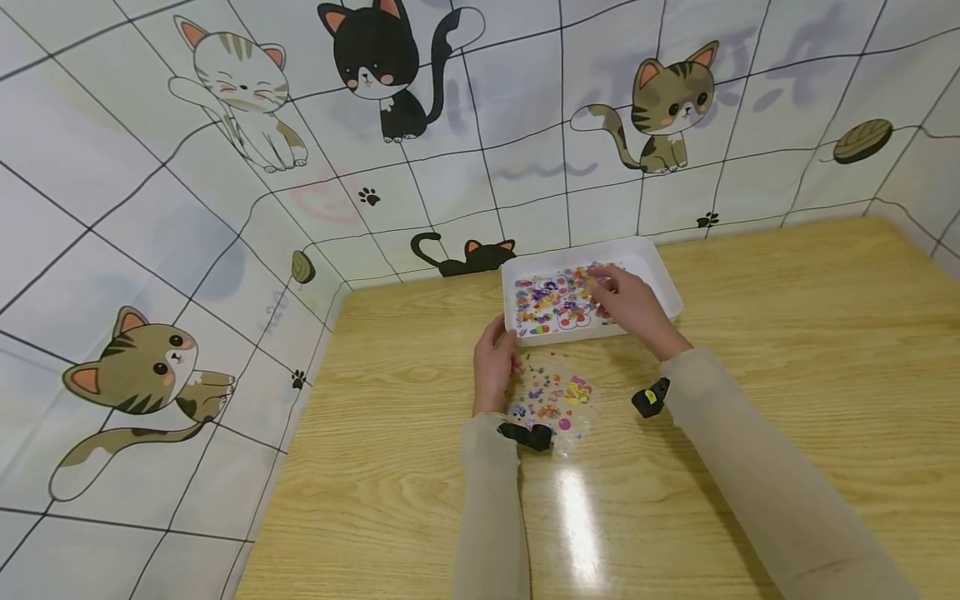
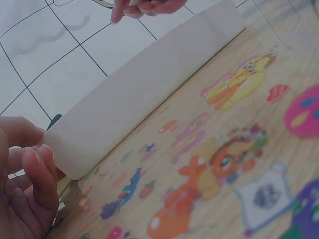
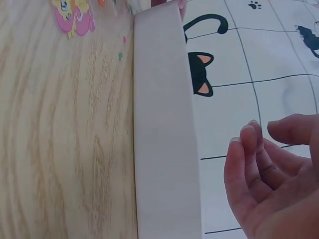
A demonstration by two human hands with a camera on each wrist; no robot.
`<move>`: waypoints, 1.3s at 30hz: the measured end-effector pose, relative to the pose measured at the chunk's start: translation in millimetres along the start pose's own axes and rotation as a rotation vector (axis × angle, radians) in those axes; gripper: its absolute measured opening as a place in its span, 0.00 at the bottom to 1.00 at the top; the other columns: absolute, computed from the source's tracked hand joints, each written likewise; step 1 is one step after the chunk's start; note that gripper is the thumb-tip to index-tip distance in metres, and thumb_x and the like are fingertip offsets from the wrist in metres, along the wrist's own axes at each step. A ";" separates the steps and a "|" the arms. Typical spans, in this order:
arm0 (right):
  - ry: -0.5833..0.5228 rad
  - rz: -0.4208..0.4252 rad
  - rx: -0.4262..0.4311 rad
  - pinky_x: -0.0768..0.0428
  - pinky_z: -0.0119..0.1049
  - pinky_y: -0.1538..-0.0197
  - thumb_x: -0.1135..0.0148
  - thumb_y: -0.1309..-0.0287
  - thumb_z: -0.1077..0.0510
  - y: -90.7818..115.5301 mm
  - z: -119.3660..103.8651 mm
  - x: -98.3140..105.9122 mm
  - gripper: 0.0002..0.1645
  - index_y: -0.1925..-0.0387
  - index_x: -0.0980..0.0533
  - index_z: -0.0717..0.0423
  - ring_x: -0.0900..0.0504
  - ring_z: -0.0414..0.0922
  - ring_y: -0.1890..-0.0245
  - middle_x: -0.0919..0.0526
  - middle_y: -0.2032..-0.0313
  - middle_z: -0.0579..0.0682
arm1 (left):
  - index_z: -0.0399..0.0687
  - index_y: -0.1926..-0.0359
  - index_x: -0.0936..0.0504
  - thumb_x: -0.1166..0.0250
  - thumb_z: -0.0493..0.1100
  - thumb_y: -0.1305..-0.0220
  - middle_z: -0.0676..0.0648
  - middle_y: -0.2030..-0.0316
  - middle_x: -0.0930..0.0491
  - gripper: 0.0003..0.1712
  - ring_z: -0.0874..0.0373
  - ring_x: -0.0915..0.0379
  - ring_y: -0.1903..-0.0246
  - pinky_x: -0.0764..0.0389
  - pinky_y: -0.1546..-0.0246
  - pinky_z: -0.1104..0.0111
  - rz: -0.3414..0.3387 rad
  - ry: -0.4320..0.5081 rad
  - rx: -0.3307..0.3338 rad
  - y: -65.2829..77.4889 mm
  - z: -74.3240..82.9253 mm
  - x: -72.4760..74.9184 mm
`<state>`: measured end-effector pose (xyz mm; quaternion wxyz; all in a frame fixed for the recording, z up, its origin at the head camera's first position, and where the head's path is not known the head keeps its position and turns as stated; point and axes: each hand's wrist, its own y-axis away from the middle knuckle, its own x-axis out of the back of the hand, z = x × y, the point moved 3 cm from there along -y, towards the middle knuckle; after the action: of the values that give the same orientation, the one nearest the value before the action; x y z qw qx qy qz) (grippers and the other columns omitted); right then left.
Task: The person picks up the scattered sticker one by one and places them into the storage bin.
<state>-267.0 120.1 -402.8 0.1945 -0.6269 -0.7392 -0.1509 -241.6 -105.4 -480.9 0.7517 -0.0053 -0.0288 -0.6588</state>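
Note:
A shallow white tray (image 1: 643,257) stands against the cat-print backdrop, with many small colourful pieces (image 1: 551,293) spread over its left and middle part. At its near left corner my left hand (image 1: 493,367) grips the wall, thumb and fingers around the corner in the left wrist view. My right hand (image 1: 630,304) hovers over the middle of the tray. In the right wrist view its fingers curve loosely and the thumb is apart, with nothing between them. A clear sheet of stickers (image 1: 551,396) lies on the table before the tray, partly under the left wrist; cartoon ponies (image 2: 192,184) show on it.
The wooden table (image 1: 375,467) extends to both sides of the tray. A white backdrop (image 1: 525,183) with grid lines and cartoon cats rises right behind and to the left. Black wrist straps (image 1: 528,436) sit over beige sleeves (image 1: 491,517).

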 end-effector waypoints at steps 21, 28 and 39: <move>0.154 -0.069 0.068 0.26 0.45 0.61 0.55 0.38 0.43 50.7 -3.8 0.8 0.30 0.40 0.37 0.54 0.25 0.52 0.58 0.26 0.54 0.56 | 0.57 0.39 0.34 0.48 0.48 0.35 0.50 0.47 0.29 0.23 0.57 0.35 0.86 0.28 0.88 0.68 -0.003 -0.009 -0.011 2.4 0.4 1.6; 0.193 -0.091 0.057 0.26 0.47 0.59 0.53 0.37 0.48 56.9 -0.4 -5.6 0.25 0.43 0.34 0.56 0.26 0.53 0.56 0.26 0.54 0.59 | 0.58 0.39 0.34 0.48 0.48 0.36 0.52 0.46 0.30 0.24 0.57 0.35 0.86 0.27 0.87 0.68 -0.001 -0.013 0.013 3.4 -0.6 1.6; 0.240 -0.131 0.073 0.26 0.47 0.57 0.52 0.37 0.50 56.7 9.8 -14.6 0.23 0.46 0.31 0.60 0.26 0.53 0.55 0.24 0.56 0.58 | 0.59 0.39 0.34 0.48 0.48 0.35 0.52 0.47 0.29 0.23 0.56 0.34 0.86 0.27 0.87 0.68 0.001 -0.023 0.017 3.5 0.4 1.4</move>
<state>-210.0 121.5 -419.5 0.2937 -0.5474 -0.7550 -0.2102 -238.0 -106.3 -480.3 0.7516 -0.0065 -0.0428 -0.6582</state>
